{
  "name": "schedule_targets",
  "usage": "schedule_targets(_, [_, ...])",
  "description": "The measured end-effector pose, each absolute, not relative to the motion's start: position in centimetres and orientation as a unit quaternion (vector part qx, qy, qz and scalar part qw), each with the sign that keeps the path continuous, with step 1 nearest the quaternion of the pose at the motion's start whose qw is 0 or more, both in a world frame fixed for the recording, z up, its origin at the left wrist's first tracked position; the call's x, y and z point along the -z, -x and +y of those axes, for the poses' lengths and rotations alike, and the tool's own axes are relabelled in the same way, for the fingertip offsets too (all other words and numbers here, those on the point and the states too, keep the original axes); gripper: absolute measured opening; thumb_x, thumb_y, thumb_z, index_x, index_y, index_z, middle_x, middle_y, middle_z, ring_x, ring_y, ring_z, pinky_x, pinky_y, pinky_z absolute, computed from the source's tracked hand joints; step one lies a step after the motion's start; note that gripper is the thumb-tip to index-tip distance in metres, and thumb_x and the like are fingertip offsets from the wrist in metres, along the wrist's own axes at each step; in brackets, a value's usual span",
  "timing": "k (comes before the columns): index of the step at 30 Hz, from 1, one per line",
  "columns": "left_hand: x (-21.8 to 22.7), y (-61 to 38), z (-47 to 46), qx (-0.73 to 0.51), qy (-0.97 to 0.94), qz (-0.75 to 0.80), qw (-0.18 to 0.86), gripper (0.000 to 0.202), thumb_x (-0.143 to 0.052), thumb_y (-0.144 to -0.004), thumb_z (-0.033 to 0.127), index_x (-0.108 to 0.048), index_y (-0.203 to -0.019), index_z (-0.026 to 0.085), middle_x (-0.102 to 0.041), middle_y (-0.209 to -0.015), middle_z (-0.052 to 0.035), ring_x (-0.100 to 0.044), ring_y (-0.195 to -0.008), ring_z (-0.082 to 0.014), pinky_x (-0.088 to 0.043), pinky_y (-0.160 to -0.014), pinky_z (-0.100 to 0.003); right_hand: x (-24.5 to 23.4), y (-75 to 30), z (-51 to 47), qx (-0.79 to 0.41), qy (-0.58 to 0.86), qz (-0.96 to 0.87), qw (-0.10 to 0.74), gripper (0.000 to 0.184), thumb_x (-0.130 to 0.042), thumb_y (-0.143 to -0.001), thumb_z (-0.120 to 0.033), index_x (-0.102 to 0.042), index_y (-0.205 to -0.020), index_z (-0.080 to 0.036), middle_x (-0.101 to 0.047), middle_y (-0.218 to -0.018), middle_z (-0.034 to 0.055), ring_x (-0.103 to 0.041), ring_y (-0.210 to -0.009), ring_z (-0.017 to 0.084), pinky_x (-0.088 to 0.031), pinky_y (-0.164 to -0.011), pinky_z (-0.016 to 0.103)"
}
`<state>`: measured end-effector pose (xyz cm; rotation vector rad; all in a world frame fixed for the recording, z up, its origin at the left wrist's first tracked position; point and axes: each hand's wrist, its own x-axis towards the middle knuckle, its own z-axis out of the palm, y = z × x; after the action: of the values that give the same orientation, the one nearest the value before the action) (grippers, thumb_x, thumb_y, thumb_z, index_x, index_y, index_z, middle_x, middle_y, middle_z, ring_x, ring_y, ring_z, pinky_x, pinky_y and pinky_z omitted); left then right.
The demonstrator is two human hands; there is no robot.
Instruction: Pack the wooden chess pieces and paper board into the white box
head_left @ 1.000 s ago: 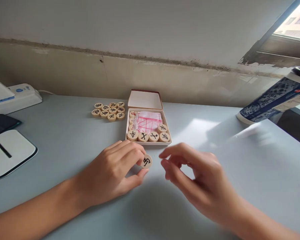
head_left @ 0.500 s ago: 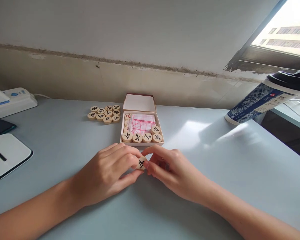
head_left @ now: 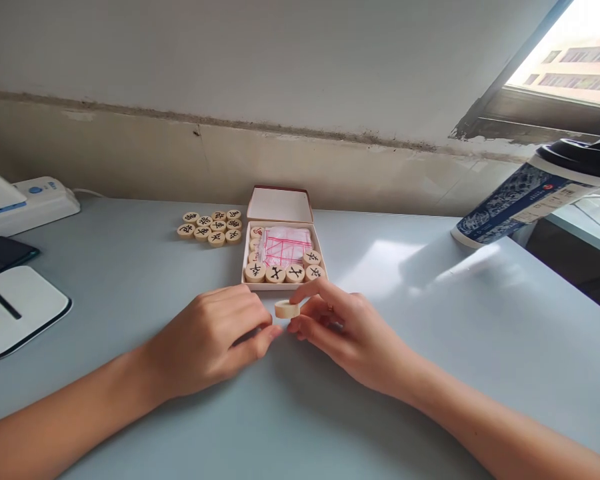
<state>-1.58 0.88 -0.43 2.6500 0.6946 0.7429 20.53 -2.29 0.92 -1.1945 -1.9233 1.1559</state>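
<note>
A round wooden chess piece (head_left: 287, 309) is pinched flat between the thumb and fingers of my right hand (head_left: 347, 333), just in front of the open box (head_left: 282, 283). My left hand (head_left: 215, 340) rests on the table beside it, fingers curled, with nothing visible in them; its fingertips nearly meet the right hand. The box holds a row of pieces (head_left: 285, 273) along its near side and a folded plastic sheet with pink lines (head_left: 286, 245). A group of several pieces (head_left: 211, 227) lies on the table left of the box.
A white router (head_left: 15, 310), a dark phone (head_left: 3, 253) and a white power strip (head_left: 25, 200) lie at the left. A blue-patterned cup (head_left: 530, 200) leans in at the right. The wall runs behind the grey table (head_left: 430, 347).
The piece passed from my left hand's fingers to my right hand. It now lies flat, edge toward me, and sits a little closer to the box. My left hand let go.
</note>
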Motion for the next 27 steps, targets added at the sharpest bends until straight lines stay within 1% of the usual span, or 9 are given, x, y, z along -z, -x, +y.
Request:
schedule_targets(4, [0.26,1.56,0.79,-0.243,-0.923,0.25,0.162,0.021,-0.047,-0.097,0.02,-0.058,-0.08,0.016,-0.059,-0.071,-0.0001,-0.049,-0.067,-0.0132,-0.038,-0.065,-0.028,-1.06,-20.35,-2.5,-0.414,0.44,-0.741,0.295,0.018,-0.05,-0.087,-0.009,-0.052,-0.099,-0.022,-0.06,-0.068,-0.0066,-0.047,-0.054,0.006,-0.039,-0.053,0.018])
schedule_targets(7, [0.28,1.57,0.81,-0.245,-0.922,0.256,0.156,0.022,-0.046,-0.098,0.022,-0.057,-0.08,0.016,-0.059,-0.072,-0.0004,-0.05,-0.068,-0.0138,-0.038,-0.065,-0.028,-1.11,-20.3,-2.58,-0.403,0.439,-0.748,0.292,0.018,-0.049,-0.087,-0.007,-0.051,-0.097,-0.022,-0.055,-0.064,-0.0078,-0.045,-0.053,0.005,-0.037,-0.051,0.017])
schedule_targets(12, [0.48,1.63,0.9,-0.245,-0.92,0.265,0.151,0.022,-0.047,-0.097,0.023,-0.056,-0.078,0.016,-0.058,-0.071,-0.0005,-0.049,-0.068,-0.0141,-0.037,-0.065,-0.028,-1.06,-20.39,-2.51,-0.413,0.41,-0.759,0.293,0.015,-0.05,-0.089,-0.01,-0.051,-0.1,-0.02,-0.057,-0.068,-0.0063,-0.044,-0.052,0.005,-0.037,-0.05,0.017])
schedule_targets(16, [0.57,1.62,0.97,-0.249,-0.919,0.265,0.15,0.02,-0.049,-0.097,0.022,-0.056,-0.078,0.016,-0.058,-0.072,-0.0002,-0.049,-0.069,-0.0136,-0.038,-0.065,-0.028,-1.02,-20.42,-2.48,-0.406,0.404,-0.764,0.298,0.008,-0.05,-0.091,-0.014,-0.052,-0.096,-0.02,-0.052,-0.063,-0.0077,-0.042,-0.051,0.005,-0.036,-0.05,0.017])
schedule_targets(19, [0.59,1.55,1.06,-0.253,-0.916,0.271,0.155,0.018,-0.049,-0.096,0.022,-0.056,-0.08,0.016,-0.059,-0.074,0.0003,-0.05,-0.07,-0.0133,-0.038,-0.066,-0.027,-1.04,-20.4,-2.48,-0.395,0.404,-0.769,0.298,0.006,-0.049,-0.093,-0.015,-0.051,-0.094,-0.02,-0.049,-0.06,-0.0088,-0.041,-0.051,0.005,-0.036,-0.051,0.017])
schedule_targets(21, [0.6,1.56,1.09,-0.256,-0.913,0.276,0.155,0.017,-0.049,-0.096,0.021,-0.056,-0.081,0.016,-0.059,-0.074,0.0004,-0.05,-0.07,-0.0135,-0.038,-0.066,-0.027,-1.06,-20.38,-2.49,-0.391,0.406,-0.771,0.296,0.005,-0.047,-0.095,-0.018,-0.051,-0.092,-0.021,-0.054,-0.064,-0.0071,-0.043,-0.053,0.005,-0.037,-0.052,0.017])
schedule_targets(24, [0.63,1.67,1.05,-0.253,-0.914,0.275,0.157,0.016,-0.05,-0.096,0.022,-0.056,-0.083,0.017,-0.06,-0.075,0.0007,-0.051,-0.071,-0.0135,-0.039,-0.067,-0.027,-1.04,-20.38,-2.54,-0.379,0.41,-0.774,0.298,0.011,-0.043,-0.098,-0.024,-0.05,-0.09,-0.02,-0.063,-0.079,-0.0009,-0.053,-0.063,0.008,-0.04,-0.056,0.02])
schedule_targets(25, [0.62,1.71,1.02,-0.251,-0.914,0.275,0.161,0.014,-0.05,-0.096,0.022,-0.056,-0.084,0.017,-0.06,-0.077,0.0008,-0.052,-0.072,-0.0133,-0.04,-0.067,-0.027,-1.02,-20.37,-2.58,-0.376,0.413,-0.774,0.298,0.012,-0.041,-0.099,-0.025,-0.049,-0.091,-0.02,-0.065,-0.081,0.0003,-0.055,-0.066,0.009,-0.041,-0.057,0.021])
schedule_targets(27, [0.58,1.75,0.98,-0.256,-0.91,0.279,0.171,0.009,-0.052,-0.095,0.022,-0.057,-0.089,0.018,-0.062,-0.081,0.0012,-0.055,-0.074,-0.0124,-0.042,-0.069,-0.025,-0.99,-20.34,-2.66,-0.38,0.425,-0.765,0.3,0.008,-0.041,-0.099,-0.025,-0.048,-0.096,-0.021,-0.065,-0.08,0.0,-0.056,-0.064,0.01,-0.042,-0.056,0.022])
